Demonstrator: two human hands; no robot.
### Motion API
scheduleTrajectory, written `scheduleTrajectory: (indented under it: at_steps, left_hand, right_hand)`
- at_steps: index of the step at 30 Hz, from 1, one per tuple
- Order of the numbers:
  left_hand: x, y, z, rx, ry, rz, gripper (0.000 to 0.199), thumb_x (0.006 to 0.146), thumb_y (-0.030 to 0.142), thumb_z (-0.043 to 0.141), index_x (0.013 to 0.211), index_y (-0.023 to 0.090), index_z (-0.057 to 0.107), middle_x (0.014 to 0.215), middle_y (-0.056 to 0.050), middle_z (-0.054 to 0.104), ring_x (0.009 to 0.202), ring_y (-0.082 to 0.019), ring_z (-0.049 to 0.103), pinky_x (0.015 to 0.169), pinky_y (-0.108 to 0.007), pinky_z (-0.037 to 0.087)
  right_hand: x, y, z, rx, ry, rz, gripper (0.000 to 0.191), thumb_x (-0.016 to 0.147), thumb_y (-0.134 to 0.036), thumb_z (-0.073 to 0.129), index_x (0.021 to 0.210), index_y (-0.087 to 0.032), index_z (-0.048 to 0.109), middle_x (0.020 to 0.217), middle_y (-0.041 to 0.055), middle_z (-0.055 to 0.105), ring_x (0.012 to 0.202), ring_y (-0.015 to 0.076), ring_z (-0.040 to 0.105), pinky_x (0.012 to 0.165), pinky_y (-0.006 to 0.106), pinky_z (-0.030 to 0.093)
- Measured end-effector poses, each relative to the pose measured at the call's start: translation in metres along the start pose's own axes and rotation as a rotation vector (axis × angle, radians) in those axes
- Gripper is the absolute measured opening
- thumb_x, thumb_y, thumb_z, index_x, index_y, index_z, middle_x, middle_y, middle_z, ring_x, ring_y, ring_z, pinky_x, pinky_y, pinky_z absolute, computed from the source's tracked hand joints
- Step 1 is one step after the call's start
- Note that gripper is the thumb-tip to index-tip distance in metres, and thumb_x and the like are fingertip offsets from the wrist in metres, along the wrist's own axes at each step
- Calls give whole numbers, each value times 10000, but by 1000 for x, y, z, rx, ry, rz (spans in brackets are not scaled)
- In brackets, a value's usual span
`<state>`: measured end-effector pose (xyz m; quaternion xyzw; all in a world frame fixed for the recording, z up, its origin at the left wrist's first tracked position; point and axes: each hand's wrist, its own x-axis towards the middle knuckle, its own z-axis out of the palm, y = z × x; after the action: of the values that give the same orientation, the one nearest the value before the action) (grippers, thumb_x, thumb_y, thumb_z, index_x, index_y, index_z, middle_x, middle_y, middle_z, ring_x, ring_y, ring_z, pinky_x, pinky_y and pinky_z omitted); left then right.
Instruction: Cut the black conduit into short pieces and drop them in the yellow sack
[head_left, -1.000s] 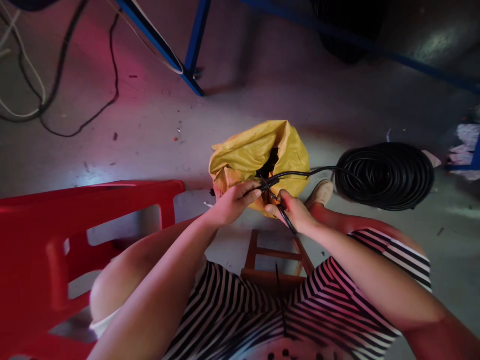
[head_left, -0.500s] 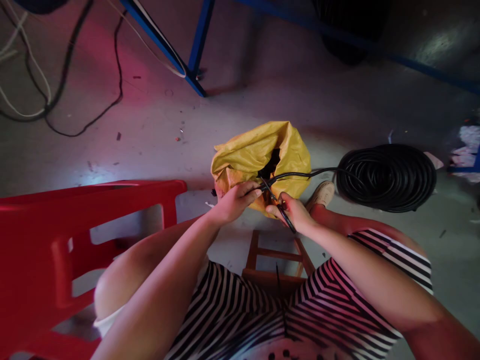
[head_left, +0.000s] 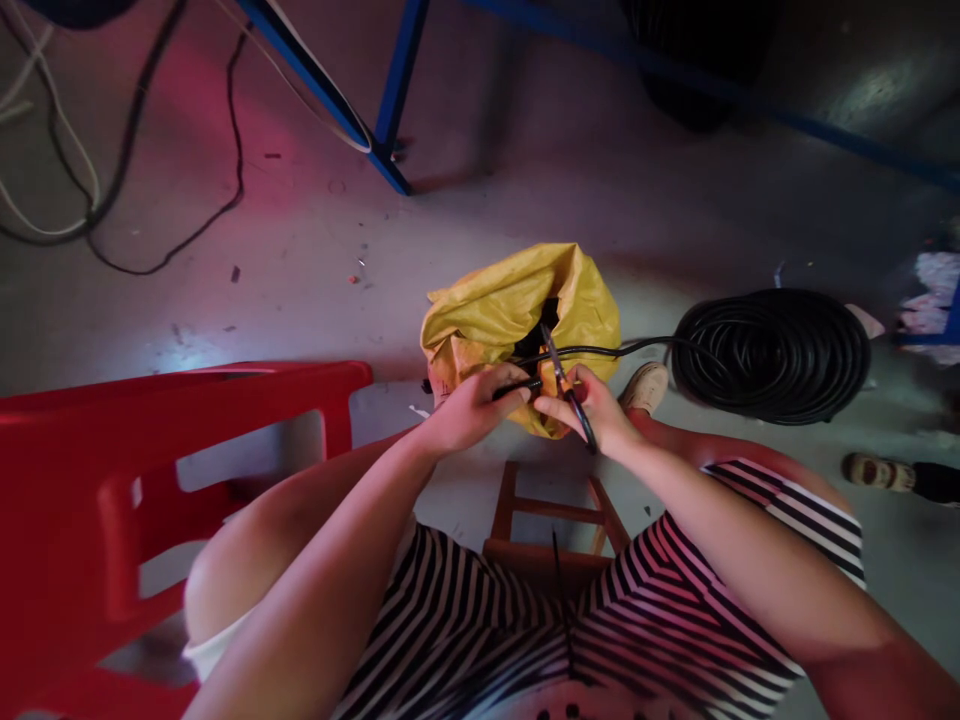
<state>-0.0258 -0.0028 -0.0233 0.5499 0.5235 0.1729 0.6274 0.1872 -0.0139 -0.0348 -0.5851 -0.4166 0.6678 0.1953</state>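
Observation:
Above the yellow sack (head_left: 510,290), my left hand (head_left: 480,403) is closed around a short black cable piece (head_left: 517,388), whose end points right. My right hand (head_left: 592,408) holds scissors (head_left: 564,380) with dark handles, their blades pointing up and left over the dark opening of the sack. A black cable (head_left: 622,350) runs from a large black coil (head_left: 772,355) on the floor at the right to the sack, passing just above my hands. Its left end is lost against the dark opening.
A red plastic stool (head_left: 67,440) stands at the left, a small wooden stool (head_left: 559,510) between my legs. Blue metal frame legs (head_left: 397,90) are at the top. Loose cables (head_left: 124,170) lie top left. Another person's shoe (head_left: 877,471) shows at the right.
The scissors have come away from the cable and now point more upward. The short cable end in my left hand is apart from the long cable. A person's foot has appeared at the right.

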Motion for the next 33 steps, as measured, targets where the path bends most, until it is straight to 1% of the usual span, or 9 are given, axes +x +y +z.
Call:
scheduleTrajectory:
  at_steps: [3,7,11,15,18,21,24,27,33]
  left_hand:
    - [-4,4,7,80,-62,72,302,853,278,628,1130,173,572,1037,-77,705,950,-219,667,833,-337,528]
    - [-7,12,12,139,-55,65,389,815,216,642,1189,190,538,1075,-78,721,952,-222,686,849,-349,531]
    - [-8,23,-2,104,-82,95,440,850,393,752,1214,179,627,1232,-120,719,1124,-289,682,967,-386,528]
    - [-11,33,-14,4,-89,86,384,961,496,627,1159,175,701,1084,-92,750,996,-264,697,839,-341,555]
    - [-13,36,-16,5,-4,58,346,989,471,566,1103,177,708,941,-66,726,890,-231,668,748,-309,535]
    - [-14,39,-19,46,145,52,309,981,432,569,1101,183,709,869,-38,686,785,-196,614,694,-291,503]
    - [-16,44,-22,57,248,37,289,974,418,596,1098,184,712,853,-27,674,738,-181,575,667,-283,486]
    - [-18,49,-20,42,265,36,306,985,443,591,1076,176,711,860,-31,679,740,-177,567,650,-271,480]
    - [-13,46,-14,51,292,34,339,988,491,587,1019,168,686,831,-31,651,733,-165,544,614,-252,470]
  right_hand:
    - [3,-17,-4,45,19,-91,580,638,-499,906,802,-240,414,709,-80,504,655,114,484,649,254,417]
    - [3,-34,-4,35,-26,-103,559,629,-475,905,803,-239,429,728,-66,499,688,132,519,647,267,437]
    - [0,-49,-11,49,36,-154,568,624,-515,906,818,-238,449,762,-40,588,712,152,597,663,291,492]
    - [0,-59,-27,99,146,-180,588,622,-570,912,812,-236,466,759,-37,602,625,125,574,630,300,515]
    - [1,-54,-32,163,227,-186,578,698,-647,851,842,-241,465,755,-34,581,580,116,533,607,310,517]
    - [-3,-37,-23,154,316,-169,587,780,-753,728,894,-247,455,771,-16,578,625,143,543,621,320,504]
    - [-15,-18,-5,108,202,-143,665,718,-814,736,886,-249,428,770,-21,522,684,155,522,660,318,477]
    - [-30,-7,10,107,74,-116,631,767,-799,702,917,-246,438,837,-4,522,755,170,529,722,329,478]
    - [-44,-5,15,148,82,-109,575,817,-752,674,929,-252,414,832,-9,503,754,180,526,728,334,458]
